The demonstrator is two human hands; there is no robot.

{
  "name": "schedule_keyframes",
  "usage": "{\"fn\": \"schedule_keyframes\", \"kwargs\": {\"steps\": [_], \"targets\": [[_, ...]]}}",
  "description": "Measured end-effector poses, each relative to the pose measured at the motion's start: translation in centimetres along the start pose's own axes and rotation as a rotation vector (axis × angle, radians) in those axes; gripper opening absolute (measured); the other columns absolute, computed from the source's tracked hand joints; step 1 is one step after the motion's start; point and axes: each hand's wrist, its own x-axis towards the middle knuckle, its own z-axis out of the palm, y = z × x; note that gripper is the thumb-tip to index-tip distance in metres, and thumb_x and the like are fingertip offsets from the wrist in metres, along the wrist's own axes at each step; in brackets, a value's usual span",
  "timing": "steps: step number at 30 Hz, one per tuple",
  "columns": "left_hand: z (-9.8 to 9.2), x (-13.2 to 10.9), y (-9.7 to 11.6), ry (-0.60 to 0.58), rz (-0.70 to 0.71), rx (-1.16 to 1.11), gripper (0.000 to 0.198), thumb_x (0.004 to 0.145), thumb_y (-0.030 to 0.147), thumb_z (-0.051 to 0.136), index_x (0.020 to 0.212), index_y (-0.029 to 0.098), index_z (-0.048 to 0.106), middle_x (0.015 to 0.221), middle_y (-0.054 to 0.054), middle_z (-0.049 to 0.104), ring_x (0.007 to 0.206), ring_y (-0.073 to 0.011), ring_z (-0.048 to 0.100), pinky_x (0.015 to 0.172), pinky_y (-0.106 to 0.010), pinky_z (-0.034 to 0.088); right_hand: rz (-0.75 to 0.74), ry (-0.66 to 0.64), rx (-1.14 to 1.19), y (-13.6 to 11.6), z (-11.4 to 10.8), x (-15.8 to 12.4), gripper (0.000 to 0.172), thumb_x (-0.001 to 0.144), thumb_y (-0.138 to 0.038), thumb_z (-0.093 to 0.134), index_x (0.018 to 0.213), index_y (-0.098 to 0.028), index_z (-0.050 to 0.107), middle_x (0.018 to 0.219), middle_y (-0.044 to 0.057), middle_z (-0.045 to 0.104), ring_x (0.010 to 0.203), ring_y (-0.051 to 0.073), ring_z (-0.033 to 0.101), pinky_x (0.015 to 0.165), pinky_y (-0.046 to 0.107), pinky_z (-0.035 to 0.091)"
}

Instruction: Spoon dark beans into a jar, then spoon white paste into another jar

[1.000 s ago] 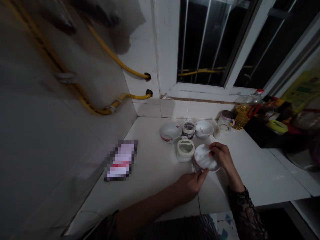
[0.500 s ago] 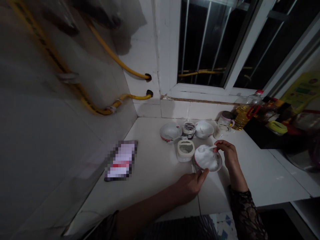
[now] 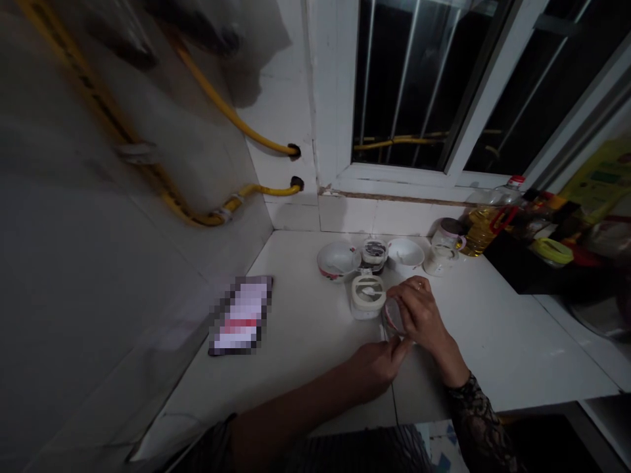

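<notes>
My left hand (image 3: 377,368) grips the near rim of a small bowl (image 3: 393,316) with red marks on its side. My right hand (image 3: 419,312) is above that bowl and covers most of it, so the white powder seen earlier is hidden. Its fingers are closed on a white spoon, whose handle is mostly out of sight. A small white shape, apparently the spoon's loaded end (image 3: 367,291), shows over the opening of a square white jar (image 3: 369,310) left of the bowl.
Behind stand a patterned bowl (image 3: 339,261), a dark-topped jar (image 3: 373,253), a white bowl (image 3: 405,255) and a lidded glass jug (image 3: 442,249). An oil bottle (image 3: 486,223) and a black box (image 3: 517,263) are at right. A blurred-out flat item (image 3: 241,315) lies left.
My right hand has moved left across the bowl, hiding its powder. A small white shape now shows over the square jar's opening. My left hand has stayed at the bowl's rim.
</notes>
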Motion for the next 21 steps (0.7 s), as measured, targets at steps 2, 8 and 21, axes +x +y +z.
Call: {"fn": "schedule_keyframes", "kwargs": {"steps": [2,8,21], "targets": [[0.1,-0.1,0.0,-0.001,-0.013,0.013,0.052,0.091,0.006,0.034,0.142,0.003,0.024,0.103,-0.017,0.066,0.076,-0.0213,0.069,0.062,-0.031,0.057,0.084,0.108,0.022,0.6,-0.7,-0.3,0.019,0.089,-0.014,0.046,0.091,-0.022,0.063,0.075,0.003,0.067,0.075,0.02,0.059,0.079,0.039,0.042],[0.1,-0.4,-0.3,-0.031,0.012,0.016,0.061,0.091,0.005,0.035,0.147,0.001,0.012,0.116,-0.024,0.062,0.082,-0.0222,0.07,0.065,-0.031,0.058,0.535,0.377,0.092,4.0,-4.3,-2.4,0.013,0.081,-0.026,0.054,0.074,-0.021,0.064,0.059,-0.001,0.056,0.06,0.018,0.054,0.063,0.032,0.043],[0.9,-0.3,-0.4,0.003,0.033,0.041,0.062,0.088,0.004,0.035,0.146,-0.001,0.015,0.114,-0.024,0.063,0.077,-0.0214,0.07,0.06,-0.03,0.058,0.763,-0.048,0.06,4.1,-3.8,-1.7,0.017,0.067,-0.027,0.045,0.064,-0.022,0.06,0.052,0.0,0.055,0.06,0.019,0.052,0.059,0.029,0.038]]}}
